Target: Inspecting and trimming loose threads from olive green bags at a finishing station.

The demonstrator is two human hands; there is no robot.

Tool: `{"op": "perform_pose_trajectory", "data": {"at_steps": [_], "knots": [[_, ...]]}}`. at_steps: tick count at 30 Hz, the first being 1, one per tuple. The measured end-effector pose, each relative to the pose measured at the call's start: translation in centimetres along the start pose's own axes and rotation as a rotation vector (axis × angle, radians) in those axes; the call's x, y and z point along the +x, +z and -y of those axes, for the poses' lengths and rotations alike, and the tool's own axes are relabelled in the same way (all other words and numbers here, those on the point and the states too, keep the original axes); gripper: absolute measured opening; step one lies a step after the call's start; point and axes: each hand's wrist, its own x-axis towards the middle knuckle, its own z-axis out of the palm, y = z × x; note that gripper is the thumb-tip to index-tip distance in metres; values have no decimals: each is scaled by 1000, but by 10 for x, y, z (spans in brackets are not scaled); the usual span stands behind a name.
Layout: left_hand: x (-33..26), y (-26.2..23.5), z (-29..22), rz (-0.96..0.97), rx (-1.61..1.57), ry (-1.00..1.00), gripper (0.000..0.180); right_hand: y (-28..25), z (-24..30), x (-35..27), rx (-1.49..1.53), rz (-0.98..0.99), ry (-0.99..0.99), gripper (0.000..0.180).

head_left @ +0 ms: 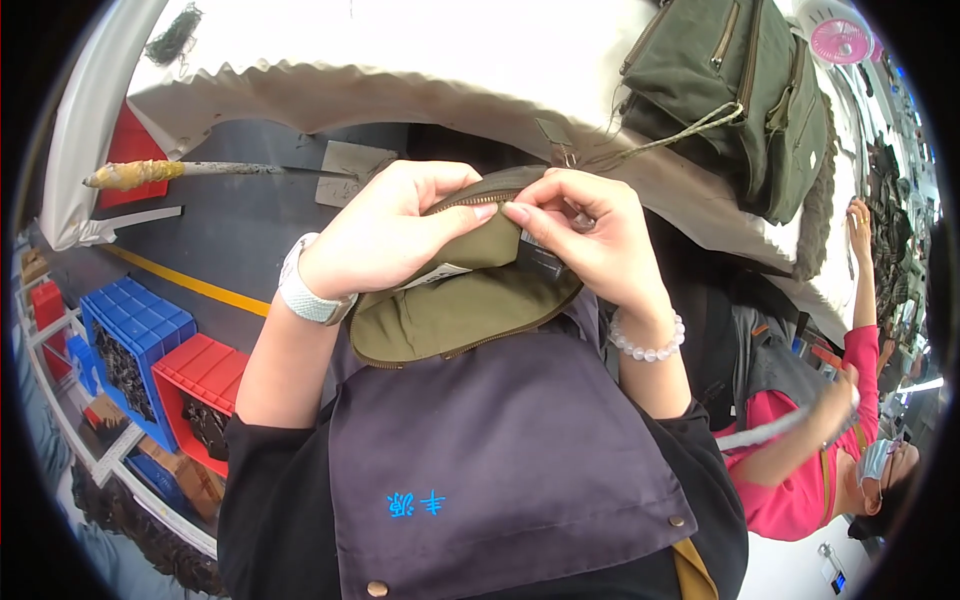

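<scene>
The left hand (pixel 375 235) is holding a small olive green pouch (pixel 460 300) up in front of the person's chest, just above a dark grey apron (pixel 500 450). Its grip is closed on the top of the pouch, with the thumb pressing along the zipper (pixel 470 200). The right hand (pixel 585 235) is pinching the same top edge, so its grip is closed on the pouch too. The fingertips of both hands are nearly touching. A big green bag (pixel 740 90) is lying on the white surface (pixel 420 50) farther away. A person in pink (pixel 810 470) is working on the right.
</scene>
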Motion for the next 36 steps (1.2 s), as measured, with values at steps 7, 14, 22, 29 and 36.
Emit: {"op": "perform_pose_trajectory", "data": {"at_steps": [7, 14, 22, 29, 36], "knots": [[4, -1, 0, 4, -31, -5, 13, 1, -3, -3, 74, -88, 39, 14], [-1, -4, 5, -89, -49, 8, 16, -36, 10, -15, 54, 361, -301, 13], [-51, -12, -23, -267, 389, 253, 15, -37, -11, -22, -44, -221, -138, 77], [-75, -17, -35, -355, 601, 329, 22, 0, 16, 10, 370, 94, -199, 54], [-63, 38, 27, -803, 708, 1117, 51, 46, 87, 20, 247, -341, -589, 54]]}}
